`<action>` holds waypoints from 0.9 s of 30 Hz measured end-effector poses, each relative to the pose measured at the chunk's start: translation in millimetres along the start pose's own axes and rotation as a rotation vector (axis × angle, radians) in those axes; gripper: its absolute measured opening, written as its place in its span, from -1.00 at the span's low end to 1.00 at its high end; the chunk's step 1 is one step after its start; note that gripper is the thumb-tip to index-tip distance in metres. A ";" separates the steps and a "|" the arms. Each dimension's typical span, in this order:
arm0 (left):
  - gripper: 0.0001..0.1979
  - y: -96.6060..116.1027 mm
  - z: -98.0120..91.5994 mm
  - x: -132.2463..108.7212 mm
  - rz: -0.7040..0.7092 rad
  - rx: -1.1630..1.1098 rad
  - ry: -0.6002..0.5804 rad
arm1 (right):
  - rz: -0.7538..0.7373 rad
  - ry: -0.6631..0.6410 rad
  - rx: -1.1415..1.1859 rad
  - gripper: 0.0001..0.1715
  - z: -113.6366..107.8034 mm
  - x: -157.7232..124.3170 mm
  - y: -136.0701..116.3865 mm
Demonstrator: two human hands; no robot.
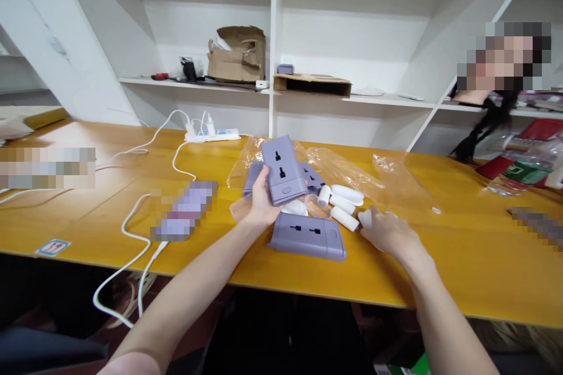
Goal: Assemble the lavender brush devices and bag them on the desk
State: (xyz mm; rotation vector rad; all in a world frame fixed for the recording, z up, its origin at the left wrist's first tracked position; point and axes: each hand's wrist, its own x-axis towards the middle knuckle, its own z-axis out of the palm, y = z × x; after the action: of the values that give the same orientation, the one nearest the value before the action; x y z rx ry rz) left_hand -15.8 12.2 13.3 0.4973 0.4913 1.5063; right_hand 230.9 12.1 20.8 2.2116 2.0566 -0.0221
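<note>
1. A lavender socket casing (284, 170) is held upright in the left hand (261, 202), its long axis tilted away from the body; the fingers are curled round its edge.
2. A second casing (307, 238) lies crosswise on the yellow wooden table (461, 269), just beside the right hand (389, 235).
3. The right fingers are bent down onto a white plastic piece (365, 218) – whether it is pinched cannot be told; white cylinders (344, 218) are scattered just beyond.

A long wooden table (440, 269) is stretching across the scene beneath shelves (352, 99). A power strip (211, 136) is sitting near the table's far edge, left of centre. To its right, plastic bags (343, 167) are lying behind plastic caps (342, 205), and a socket casing (307, 237) is lying on the near side of them. A cardboard box (237, 55) is resting on a shelf, left of the upright.
</note>
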 end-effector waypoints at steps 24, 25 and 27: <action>-0.54 -13.4 11.6 -6.5 -0.031 0.007 0.019 | -0.651 0.902 0.646 -0.19 -16.7 -13.8 -106.2; -0.54 -14.3 11.1 -6.7 -0.030 0.012 0.015 | -0.652 0.886 0.664 -0.19 -15.8 -13.2 -105.1; -0.54 -16.0 9.5 -7.2 -0.019 0.033 -0.004 | -0.653 0.841 0.691 -0.23 -15.2 -12.2 -103.7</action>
State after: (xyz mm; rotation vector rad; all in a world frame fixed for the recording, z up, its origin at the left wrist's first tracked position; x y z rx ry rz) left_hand 2.7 4.8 11.5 0.5196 0.5174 1.4806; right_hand 125.8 8.6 28.9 1.8553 3.6390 0.1991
